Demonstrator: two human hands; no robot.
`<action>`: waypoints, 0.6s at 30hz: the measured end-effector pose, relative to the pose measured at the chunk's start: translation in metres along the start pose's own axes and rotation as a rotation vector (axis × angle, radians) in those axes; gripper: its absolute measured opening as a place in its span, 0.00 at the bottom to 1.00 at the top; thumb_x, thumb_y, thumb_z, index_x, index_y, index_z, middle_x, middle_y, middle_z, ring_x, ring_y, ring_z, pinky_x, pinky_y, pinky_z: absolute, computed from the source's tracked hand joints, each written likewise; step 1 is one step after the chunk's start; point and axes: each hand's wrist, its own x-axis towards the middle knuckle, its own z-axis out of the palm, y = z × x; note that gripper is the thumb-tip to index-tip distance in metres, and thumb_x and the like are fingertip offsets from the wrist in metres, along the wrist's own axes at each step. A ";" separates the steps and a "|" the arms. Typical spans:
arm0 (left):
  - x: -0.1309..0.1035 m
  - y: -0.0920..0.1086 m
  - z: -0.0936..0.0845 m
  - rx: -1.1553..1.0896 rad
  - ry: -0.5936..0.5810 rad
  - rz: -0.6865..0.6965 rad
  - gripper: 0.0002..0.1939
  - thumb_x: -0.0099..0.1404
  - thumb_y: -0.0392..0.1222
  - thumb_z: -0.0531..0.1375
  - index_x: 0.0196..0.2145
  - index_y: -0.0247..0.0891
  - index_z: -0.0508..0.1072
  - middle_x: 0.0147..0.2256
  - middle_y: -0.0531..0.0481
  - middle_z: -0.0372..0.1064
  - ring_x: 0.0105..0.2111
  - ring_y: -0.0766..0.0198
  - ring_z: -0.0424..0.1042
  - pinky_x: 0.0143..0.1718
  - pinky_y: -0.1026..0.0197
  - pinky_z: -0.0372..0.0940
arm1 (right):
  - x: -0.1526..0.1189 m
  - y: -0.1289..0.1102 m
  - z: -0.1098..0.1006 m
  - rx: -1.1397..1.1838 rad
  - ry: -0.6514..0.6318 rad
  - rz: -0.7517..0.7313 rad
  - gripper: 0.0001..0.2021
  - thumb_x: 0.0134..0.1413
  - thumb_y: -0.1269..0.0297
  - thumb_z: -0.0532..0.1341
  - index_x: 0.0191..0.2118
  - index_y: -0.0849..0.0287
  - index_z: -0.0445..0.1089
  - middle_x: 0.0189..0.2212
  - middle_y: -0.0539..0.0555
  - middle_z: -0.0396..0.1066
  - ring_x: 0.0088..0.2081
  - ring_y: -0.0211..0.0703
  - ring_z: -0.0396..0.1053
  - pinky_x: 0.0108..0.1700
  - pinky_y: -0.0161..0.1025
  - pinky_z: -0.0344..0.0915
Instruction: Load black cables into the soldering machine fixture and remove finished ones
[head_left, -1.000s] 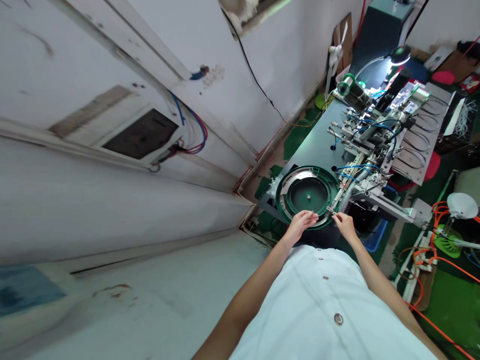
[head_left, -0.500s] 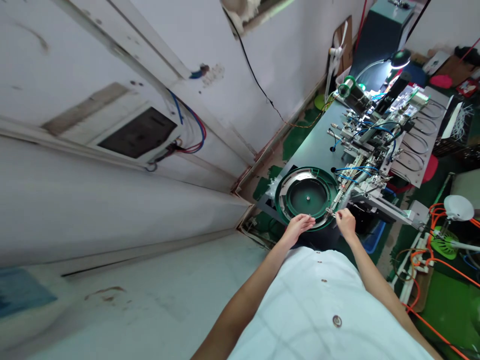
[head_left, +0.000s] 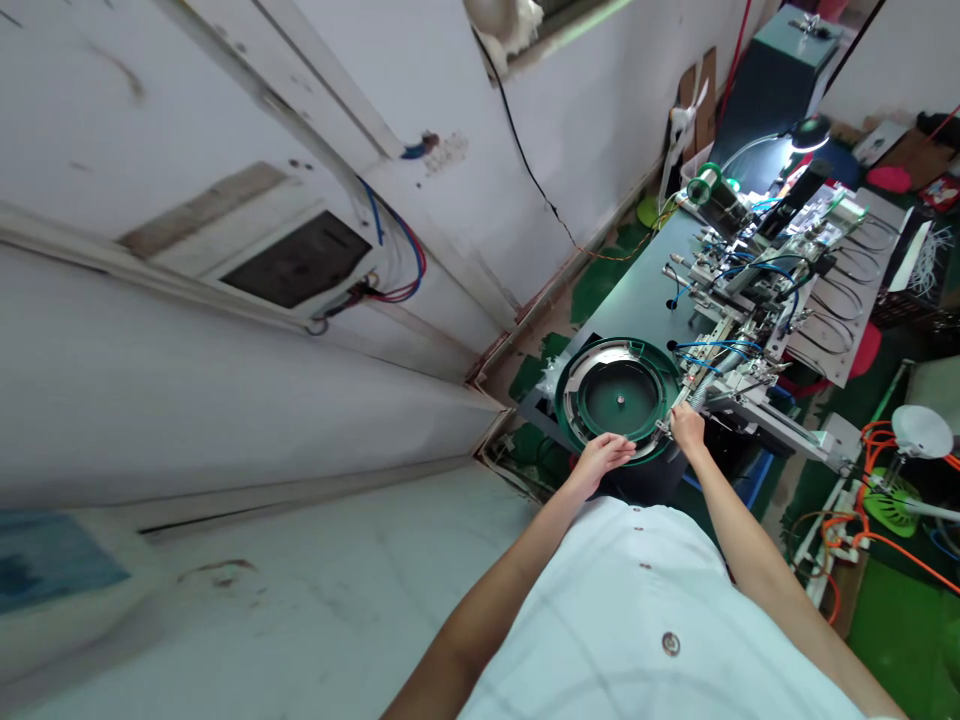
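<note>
A round green feeder bowl [head_left: 619, 398] stands at the near end of the machine table. Over its near rim lies my left hand [head_left: 604, 456], fingers pressed together; whatever they hold, if anything, is too small to name. My right hand [head_left: 686, 427] is closed at the bowl's right edge, by the near end of the metal feed track [head_left: 699, 375]. What its fingers grip is hidden. Beyond the track rises the metal assembly machine [head_left: 757, 270] with blue tubes.
A lit lamp [head_left: 810, 133] shines over the machine's far end. A white round dish [head_left: 921, 432] and orange hoses [head_left: 874, 440] are at the right. The white wall [head_left: 315, 400] runs along the left.
My right hand has moved slightly left, closer to the bowl's edge and the track end. My left hand stays at the near rim. The view has shifted a little.
</note>
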 end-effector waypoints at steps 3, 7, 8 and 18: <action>0.000 -0.002 0.001 0.011 -0.013 0.021 0.07 0.60 0.40 0.63 0.31 0.32 0.71 0.34 0.42 0.76 0.34 0.63 0.76 0.44 0.58 0.68 | 0.002 0.000 0.002 -0.010 -0.004 -0.019 0.13 0.61 0.69 0.50 0.38 0.65 0.72 0.37 0.60 0.70 0.33 0.40 0.69 0.29 0.32 0.58; 0.001 -0.004 0.005 0.040 -0.037 0.064 0.12 0.55 0.44 0.67 0.31 0.31 0.73 0.34 0.41 0.76 0.33 0.62 0.75 0.44 0.57 0.68 | 0.000 0.001 0.000 0.009 0.017 -0.047 0.11 0.59 0.69 0.52 0.34 0.64 0.72 0.35 0.59 0.71 0.31 0.39 0.69 0.29 0.31 0.58; 0.001 -0.004 0.006 0.049 -0.041 0.074 0.13 0.54 0.45 0.67 0.31 0.31 0.74 0.33 0.41 0.76 0.33 0.62 0.75 0.44 0.56 0.68 | -0.003 0.001 -0.003 0.020 0.033 -0.052 0.12 0.59 0.69 0.52 0.34 0.64 0.73 0.35 0.59 0.71 0.32 0.39 0.69 0.30 0.31 0.58; 0.008 -0.009 0.017 0.143 -0.073 0.141 0.12 0.50 0.44 0.68 0.27 0.32 0.75 0.28 0.46 0.75 0.31 0.62 0.74 0.40 0.59 0.69 | -0.076 -0.028 -0.057 0.193 0.129 -0.452 0.15 0.64 0.66 0.48 0.46 0.56 0.70 0.39 0.56 0.70 0.39 0.39 0.68 0.40 0.31 0.61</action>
